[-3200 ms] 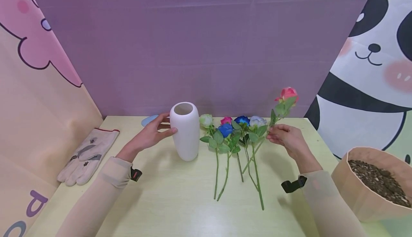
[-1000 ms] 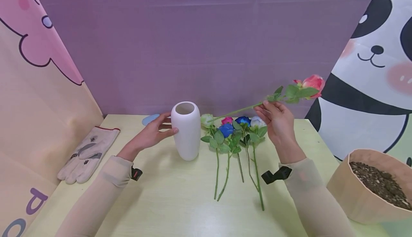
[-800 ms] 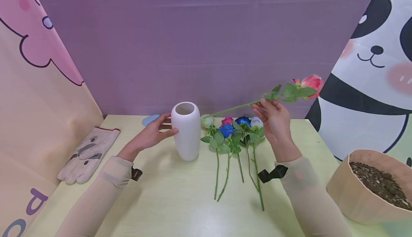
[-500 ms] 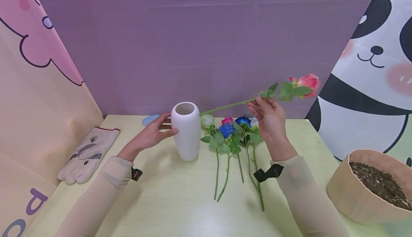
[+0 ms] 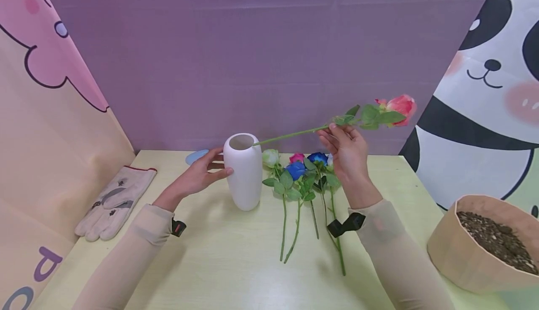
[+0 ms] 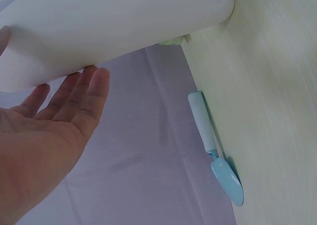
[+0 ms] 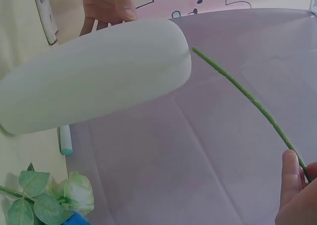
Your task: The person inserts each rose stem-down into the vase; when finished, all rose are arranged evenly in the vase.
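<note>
Two wrist views show the right hand (image 5: 347,153) pinching the rose stem (image 7: 242,93), left hand (image 6: 44,136) flat against the vase (image 5: 242,172).

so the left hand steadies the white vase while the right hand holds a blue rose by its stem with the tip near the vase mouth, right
Not quite: the rose in the right hand is pink, not blue, as the head view shows. The blue roses lie on the table. The rest stands: the left hand steadies the white vase, and the stem tip is near its mouth.
</note>
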`<state>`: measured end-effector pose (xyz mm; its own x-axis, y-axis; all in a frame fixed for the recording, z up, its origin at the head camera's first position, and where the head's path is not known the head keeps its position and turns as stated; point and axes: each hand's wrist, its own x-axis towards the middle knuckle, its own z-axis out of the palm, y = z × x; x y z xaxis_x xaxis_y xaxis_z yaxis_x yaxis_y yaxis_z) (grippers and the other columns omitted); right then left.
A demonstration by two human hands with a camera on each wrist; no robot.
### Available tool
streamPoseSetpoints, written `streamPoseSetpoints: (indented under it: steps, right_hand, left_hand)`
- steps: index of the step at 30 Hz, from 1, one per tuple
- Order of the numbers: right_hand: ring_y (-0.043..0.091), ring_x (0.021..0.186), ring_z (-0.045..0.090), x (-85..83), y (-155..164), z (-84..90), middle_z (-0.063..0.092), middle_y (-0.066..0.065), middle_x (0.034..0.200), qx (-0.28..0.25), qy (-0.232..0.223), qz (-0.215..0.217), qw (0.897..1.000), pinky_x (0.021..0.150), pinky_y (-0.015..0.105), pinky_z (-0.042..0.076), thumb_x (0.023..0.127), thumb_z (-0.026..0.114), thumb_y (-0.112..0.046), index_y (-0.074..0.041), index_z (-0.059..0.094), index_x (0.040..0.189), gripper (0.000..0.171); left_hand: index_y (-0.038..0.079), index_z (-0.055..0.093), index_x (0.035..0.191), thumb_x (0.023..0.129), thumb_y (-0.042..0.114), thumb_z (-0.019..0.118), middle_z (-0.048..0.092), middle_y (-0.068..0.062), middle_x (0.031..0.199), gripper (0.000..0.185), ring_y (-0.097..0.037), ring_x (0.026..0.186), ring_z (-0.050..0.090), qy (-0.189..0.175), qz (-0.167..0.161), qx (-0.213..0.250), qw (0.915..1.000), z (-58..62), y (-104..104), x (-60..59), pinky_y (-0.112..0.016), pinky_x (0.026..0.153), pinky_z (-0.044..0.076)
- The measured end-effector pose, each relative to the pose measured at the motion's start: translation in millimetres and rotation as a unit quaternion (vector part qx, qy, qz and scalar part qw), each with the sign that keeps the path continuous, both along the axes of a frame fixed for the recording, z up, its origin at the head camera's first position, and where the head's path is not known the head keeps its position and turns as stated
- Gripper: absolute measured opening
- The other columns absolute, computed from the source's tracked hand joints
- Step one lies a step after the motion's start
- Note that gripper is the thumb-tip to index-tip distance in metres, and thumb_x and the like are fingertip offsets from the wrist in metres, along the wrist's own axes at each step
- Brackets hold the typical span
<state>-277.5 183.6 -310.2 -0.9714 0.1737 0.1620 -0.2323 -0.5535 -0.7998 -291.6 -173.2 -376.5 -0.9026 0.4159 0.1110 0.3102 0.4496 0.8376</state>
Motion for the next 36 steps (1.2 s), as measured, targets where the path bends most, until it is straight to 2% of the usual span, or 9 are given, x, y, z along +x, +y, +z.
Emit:
streamPoseSetpoints:
  steps: [6,13,25,36]
  right_hand:
    - [0.017,0.079,0.075,-3.1,-10,0.7,0.067,0.008,0.094,0.009,0.002,-0.007,1.0,0.078,0.024,0.061,0.094,0.067,-0.008,-0.002,0.05,0.103,0.02]
    - [0.015,0.082,0.075,-4.7,-25,2.5,0.07,0.005,0.092,0.064,0.002,-0.019,0.998,0.082,0.026,0.061,0.094,0.069,-0.012,-0.005,0.053,0.104,0.021]
    - [0.012,0.083,0.074,-6.9,-41,1.9,0.068,0.003,0.088,0.122,-0.004,0.01,0.993,0.086,0.027,0.06,0.096,0.067,-0.016,-0.006,0.048,0.1,0.022]
    - [0.013,0.082,0.075,-7.4,-54,3.4,0.069,0.004,0.088,0.12,0.0,0.04,0.992,0.083,0.026,0.061,0.096,0.066,-0.014,-0.005,0.048,0.1,0.021]
  left_hand:
    - [0.018,0.033,0.153,0.094,0.034,0.07,0.048,-0.012,0.147,0.071,-0.036,0.133,0.053,0.001,-0.002,-0.002,1.0,-0.6,-1,-1.1,-0.05,0.106,0.051]
    - [0.018,0.033,0.153,0.095,0.034,0.07,0.048,-0.012,0.148,0.07,-0.035,0.133,0.053,0.002,-0.001,0.0,1.0,0.3,0,-0.6,-0.05,0.106,0.051]
    - [0.02,0.034,0.152,0.094,0.035,0.07,0.049,-0.011,0.147,0.07,-0.034,0.132,0.054,0.002,-0.003,0.003,1.0,0.0,-1,0.6,-0.05,0.106,0.051]
    - [0.019,0.033,0.152,0.094,0.035,0.07,0.049,-0.01,0.146,0.071,-0.034,0.133,0.054,-0.001,-0.005,0.0,1.0,0.5,0,0.8,-0.05,0.106,0.051]
